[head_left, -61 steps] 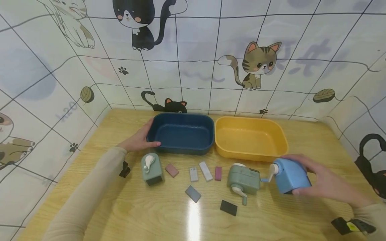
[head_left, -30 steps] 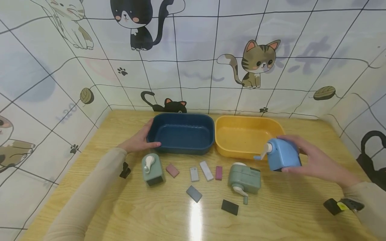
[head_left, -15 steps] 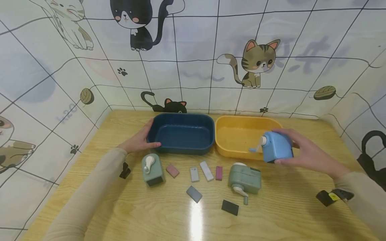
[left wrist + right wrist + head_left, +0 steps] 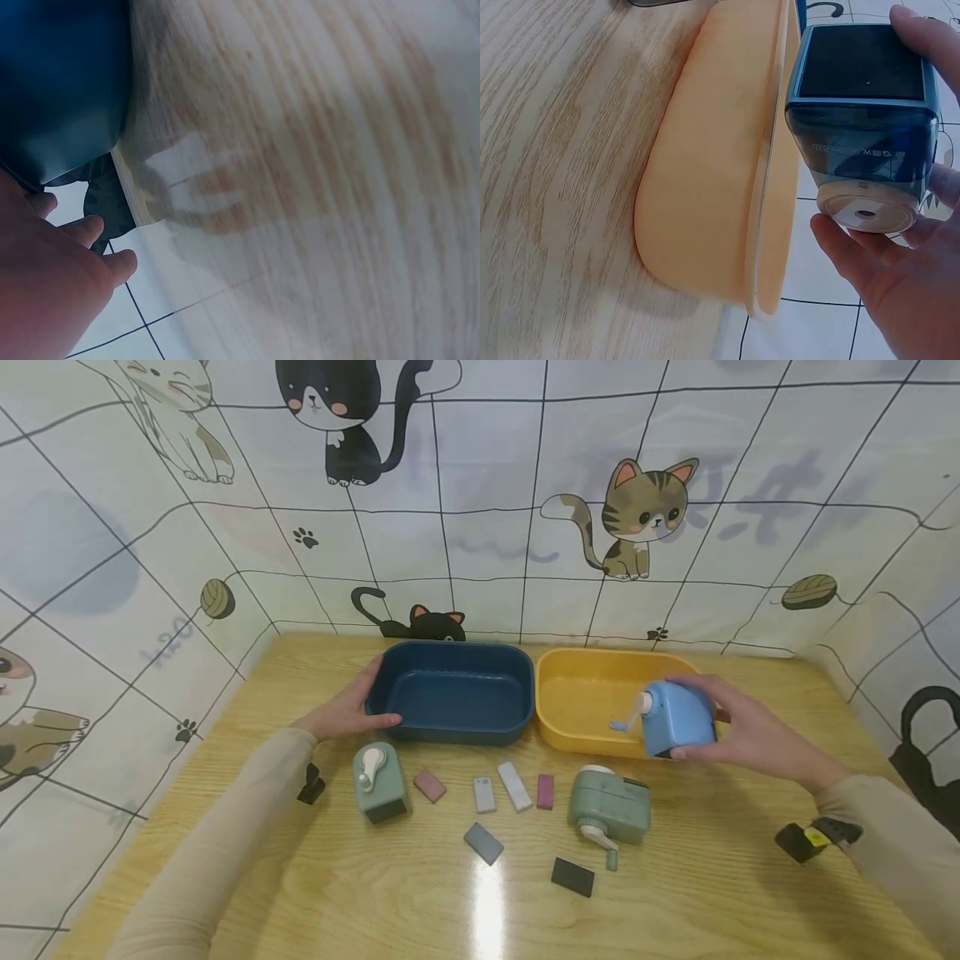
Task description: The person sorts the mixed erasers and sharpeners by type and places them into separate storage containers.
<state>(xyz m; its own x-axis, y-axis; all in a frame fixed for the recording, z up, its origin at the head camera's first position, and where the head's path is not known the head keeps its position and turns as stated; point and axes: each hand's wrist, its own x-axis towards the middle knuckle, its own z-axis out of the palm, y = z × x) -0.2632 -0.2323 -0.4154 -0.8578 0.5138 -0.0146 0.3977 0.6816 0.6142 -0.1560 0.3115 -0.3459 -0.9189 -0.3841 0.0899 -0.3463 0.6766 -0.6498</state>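
My right hand (image 4: pixel 757 739) grips a blue pencil sharpener (image 4: pixel 678 718) with a white crank, holding it tilted over the front right rim of the yellow bin (image 4: pixel 585 739). In the right wrist view, the dark base of the sharpener (image 4: pixel 862 64) and its pencil hole show, with fingers and thumb around the body. My left hand (image 4: pixel 341 710) rests against the left end of the navy bin (image 4: pixel 461 732), thumb at the front corner. In the left wrist view, several fingertips (image 4: pixel 90 229) stick out beside the bin wall (image 4: pixel 67 90); the thumb is hidden there.
Two green crank sharpeners stand on the table: one at left (image 4: pixel 381 785), one at right (image 4: pixel 611 806). Between them lie a pink eraser-like block (image 4: pixel 429 785), white blocks (image 4: pixel 513 787), a magenta block (image 4: pixel 544 792), a grey block (image 4: pixel 483 843) and a black block (image 4: pixel 572 877).
My right hand has carried the blue sharpener up and leftward from beside the right green sharpener to the yellow bin's rim. The left hand has stayed at the navy bin.
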